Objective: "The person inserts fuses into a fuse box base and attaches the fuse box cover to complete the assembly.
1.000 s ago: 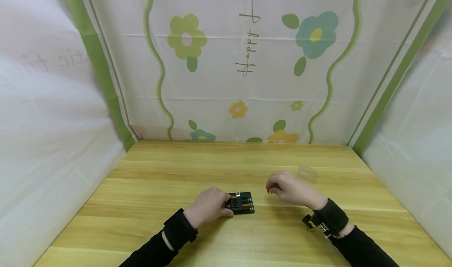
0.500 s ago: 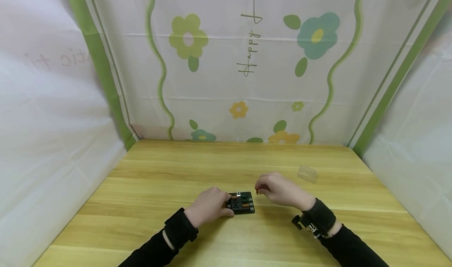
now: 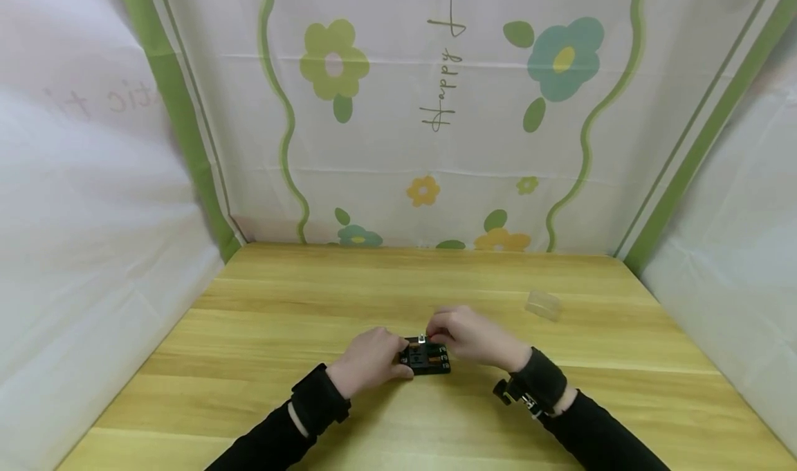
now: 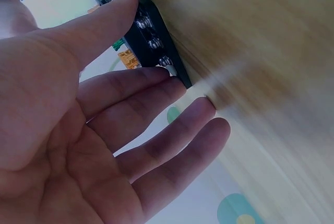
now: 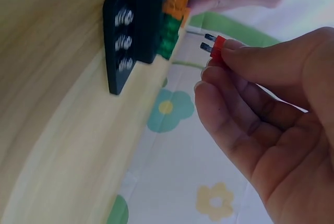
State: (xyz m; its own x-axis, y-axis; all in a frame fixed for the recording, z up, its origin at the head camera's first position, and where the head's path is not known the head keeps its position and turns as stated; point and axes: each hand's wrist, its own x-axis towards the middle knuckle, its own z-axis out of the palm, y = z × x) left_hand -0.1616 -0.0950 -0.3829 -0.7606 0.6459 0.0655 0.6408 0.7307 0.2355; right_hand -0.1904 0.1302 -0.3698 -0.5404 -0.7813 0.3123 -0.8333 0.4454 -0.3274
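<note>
A small black fuse block [image 3: 431, 370] lies flat on the table. Orange fuses [image 5: 177, 6] and green fuses [image 5: 168, 37] sit in its slots, and metal screw terminals line its edge. My left hand [image 3: 369, 362] grips the block's left end between thumb and fingertips; the left wrist view has the last two fingers extended off it. Between thumb and forefinger, my right hand [image 3: 478, 339] pinches a red blade fuse [image 5: 217, 48]. Its two metal prongs point toward the block. In the right wrist view a gap separates them from the block.
A clear plastic box [image 3: 544, 305] stands on the wooden table [image 3: 311, 284], behind and right of my right hand. White fabric walls [image 3: 473, 146] with printed flowers enclose the table at the back and both sides.
My right hand has moved left with the red blade fuse, from beside the fuse block to over its right part. The left hand keeps its grip on the block, nearly still.
</note>
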